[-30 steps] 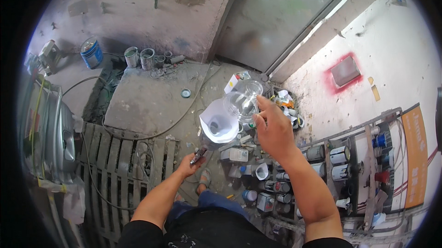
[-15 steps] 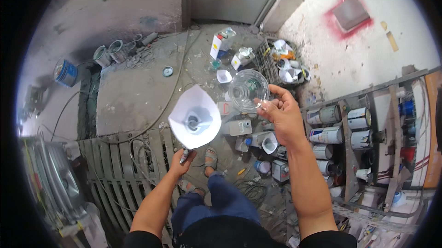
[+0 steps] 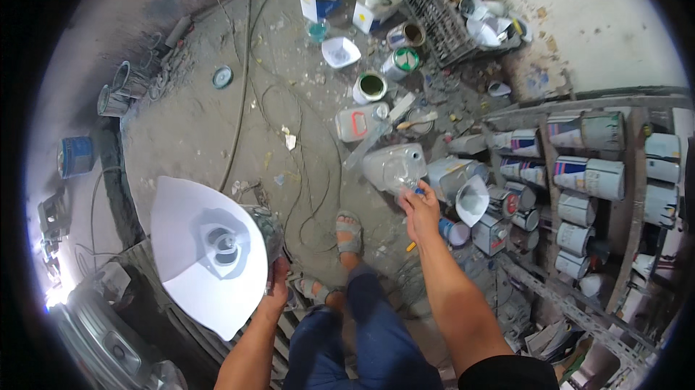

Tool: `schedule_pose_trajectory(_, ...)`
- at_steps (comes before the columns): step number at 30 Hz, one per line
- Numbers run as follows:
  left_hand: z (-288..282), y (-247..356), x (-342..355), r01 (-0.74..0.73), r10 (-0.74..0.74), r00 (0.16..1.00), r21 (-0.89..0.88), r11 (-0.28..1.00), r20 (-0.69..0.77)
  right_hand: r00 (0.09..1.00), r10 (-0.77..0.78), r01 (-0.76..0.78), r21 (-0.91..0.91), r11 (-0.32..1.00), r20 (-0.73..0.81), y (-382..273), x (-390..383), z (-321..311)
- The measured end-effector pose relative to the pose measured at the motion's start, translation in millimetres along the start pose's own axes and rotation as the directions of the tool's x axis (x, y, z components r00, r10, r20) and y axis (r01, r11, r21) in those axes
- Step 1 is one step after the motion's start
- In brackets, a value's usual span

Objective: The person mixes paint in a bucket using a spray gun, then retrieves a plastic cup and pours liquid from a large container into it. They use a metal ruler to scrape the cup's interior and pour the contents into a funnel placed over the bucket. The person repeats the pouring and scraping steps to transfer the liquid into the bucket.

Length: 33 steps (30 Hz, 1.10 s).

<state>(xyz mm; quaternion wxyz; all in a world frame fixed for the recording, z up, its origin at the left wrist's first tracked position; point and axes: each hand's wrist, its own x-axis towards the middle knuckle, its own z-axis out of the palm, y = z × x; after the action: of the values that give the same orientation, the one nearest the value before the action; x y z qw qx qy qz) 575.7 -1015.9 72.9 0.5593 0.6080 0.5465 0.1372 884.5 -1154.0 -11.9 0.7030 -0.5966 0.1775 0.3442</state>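
A large white paper funnel (image 3: 210, 252) opens toward me at the left, with grey rings showing deep inside it. My left hand (image 3: 277, 281) is closed below its right edge, around a grip partly hidden by the paper; a clear part shows behind the rim. Over the plastic jugs, my right hand (image 3: 420, 212) has its fingers pinched together on a clear plastic cup (image 3: 397, 176). The cup's outline blends with the translucent jug behind it. A blue cap shows close to those fingertips. A second white paper funnel (image 3: 472, 200) is right of this hand.
A jug with a red mark (image 3: 355, 126), open cans (image 3: 371, 86) and a black crate (image 3: 434, 17) of scraps stand beyond. Paint cans (image 3: 590, 176) fill a rack at the right. A hose (image 3: 242, 107) runs over the floor. Slatted metal lies at lower left.
My left hand has brought the paper funnel leftward and closer. My right hand has lowered the clear cup toward the jugs, and the cup now appears tilted. The view has shifted downward.
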Motion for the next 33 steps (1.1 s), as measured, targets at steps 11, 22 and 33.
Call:
schedule_pose_trajectory(11, 22.6, -5.9, 16.5, 0.016, -0.019, 0.999, 0.094, 0.995, 0.036, 0.999, -0.009, 0.011, 0.037, 0.999, -0.044, 51.2, 44.0, -16.8)
schedule_pose_trajectory(22, 26.1, 1.6, 19.0, -0.028, 0.028, 1.000, 0.018, 0.999, 0.004, 0.999, -0.003, -0.002, -0.098, 0.995, -0.054, 43.5, 37.2, -20.1)
schedule_pose_trajectory(33, 25.7, -0.4, 23.2, -0.031, 0.033, 0.999, 0.099, 0.995, -0.011, 0.998, 0.017, -0.020, -0.054, 0.998, -0.062, 38.6, 32.5, -24.2)
